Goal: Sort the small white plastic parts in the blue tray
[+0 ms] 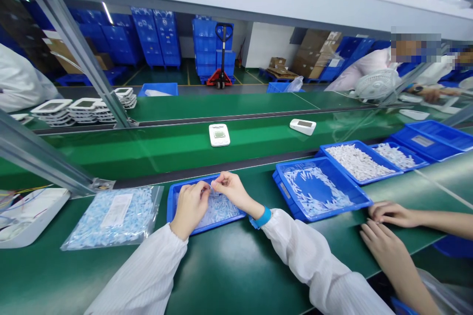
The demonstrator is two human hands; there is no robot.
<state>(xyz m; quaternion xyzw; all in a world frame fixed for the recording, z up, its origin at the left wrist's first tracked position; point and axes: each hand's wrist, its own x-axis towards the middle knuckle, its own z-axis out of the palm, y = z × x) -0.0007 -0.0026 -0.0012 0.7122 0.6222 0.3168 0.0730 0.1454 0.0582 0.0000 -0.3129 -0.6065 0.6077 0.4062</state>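
Note:
My left hand and my right hand meet over a blue tray on the green bench. Small pale-blue pieces lie heaped in that tray. Both hands are closed in a pinch, fingertips close together above the heap. Whatever they pinch is too small to make out. A blue band circles my right wrist. Left of the tray rests a clear plastic bag packed with similar light-blue pieces and bearing a white label. To the right, another blue tray holds pale pieces spread around its edges.
A co-worker's hands rest at the bench edge on the right. Blue trays of white pieces stand behind them. White devices with screens lie on the green conveyor. At far left is a white housing with wires; a metal post rises nearby.

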